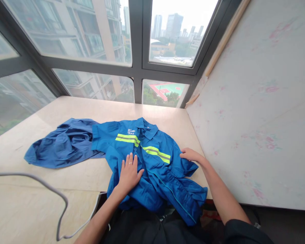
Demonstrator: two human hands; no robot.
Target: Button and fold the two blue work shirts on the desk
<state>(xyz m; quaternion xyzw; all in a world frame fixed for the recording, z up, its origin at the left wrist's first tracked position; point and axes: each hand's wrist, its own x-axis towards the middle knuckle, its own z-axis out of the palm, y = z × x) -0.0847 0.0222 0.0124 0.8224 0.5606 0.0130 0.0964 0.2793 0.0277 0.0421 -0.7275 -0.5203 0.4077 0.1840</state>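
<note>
A blue short-sleeved work shirt (152, 176) with yellow-green reflective stripes lies front up, its collar toward the window and its lower part bunched near my body. My left hand (129, 171) rests flat on the shirt's front, fingers stretched out, a ring on one of them. At the shirt's right-hand sleeve, my right hand (190, 155) pinches the fabric near its upper edge. Another blue garment (63, 144), crumpled and slightly duller, lies to the left and meets the shirt's other sleeve.
The pale wooden surface (83, 108) runs up to the grey window frame (139, 73). A floral-papered wall (256, 101) closes off the right side. A grey cable (63, 198) loops over the surface's near left.
</note>
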